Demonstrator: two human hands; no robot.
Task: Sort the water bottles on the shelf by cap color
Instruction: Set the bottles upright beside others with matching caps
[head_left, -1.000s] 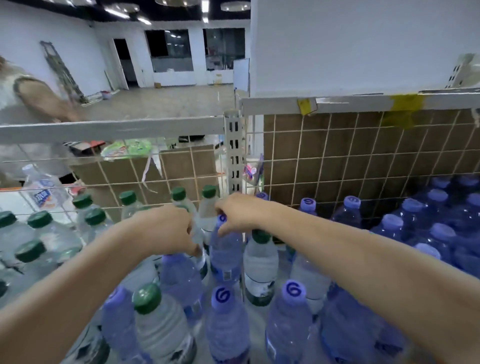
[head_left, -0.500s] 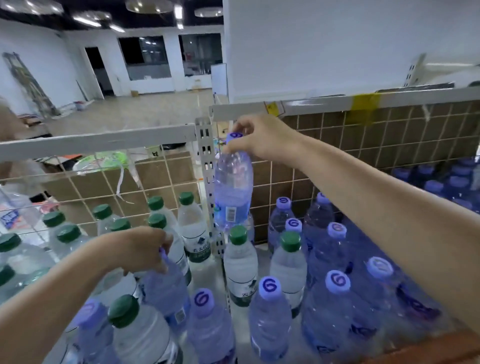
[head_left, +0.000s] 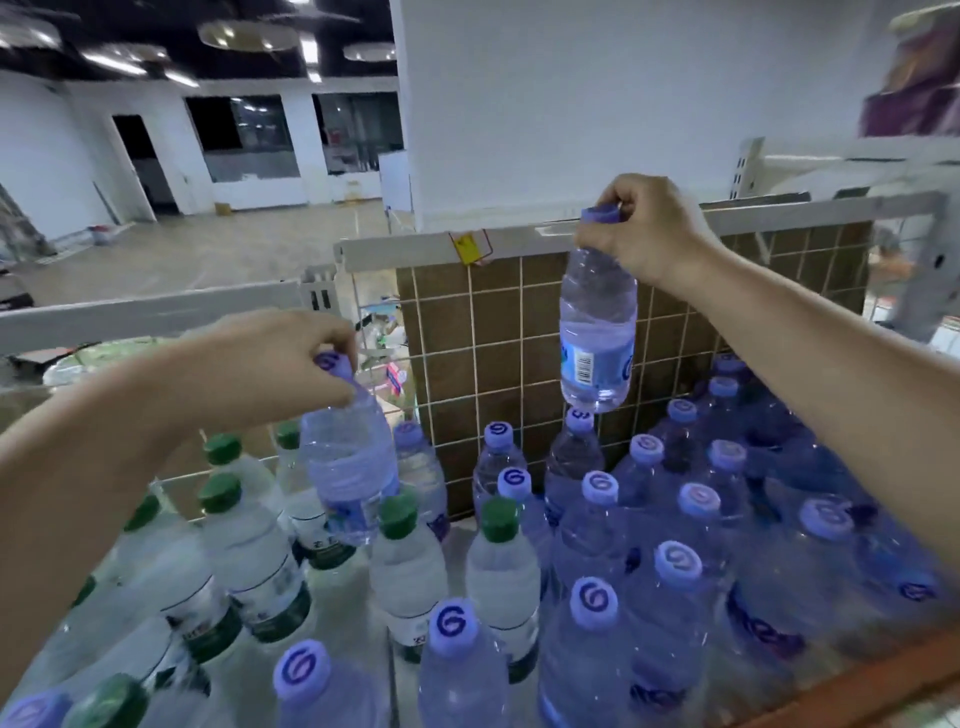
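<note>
**Two purple-capped bottles held above the shelf**

The right hand (head_left: 647, 228) pinches the cap of a purple-capped bottle (head_left: 597, 327), its fingers curled round the neck. This bottle hangs upright in front of the brown tiled back panel (head_left: 498, 332), its base just above the cap of a standing purple-capped bottle (head_left: 574, 457) at the foot of that panel.

The left hand (head_left: 270, 364) grips a second purple-capped bottle (head_left: 348, 467) by the cap, fingers and thumb closed on it. That bottle tilts, cap toward the hand, and hangs left of the tiled panel, above the green-capped bottles (head_left: 249, 545) that stand on the left part of the shelf.

In front of the tiled panel and to its right, many purple-capped bottles (head_left: 685, 597) stand close together on the shelf. Two green-capped bottles (head_left: 501, 566) stand among them near the middle, just beside the purple group. A white rail (head_left: 405, 249) runs along the top of the tiled panel, with a small yellow tag (head_left: 465, 247) fixed to it.
</note>
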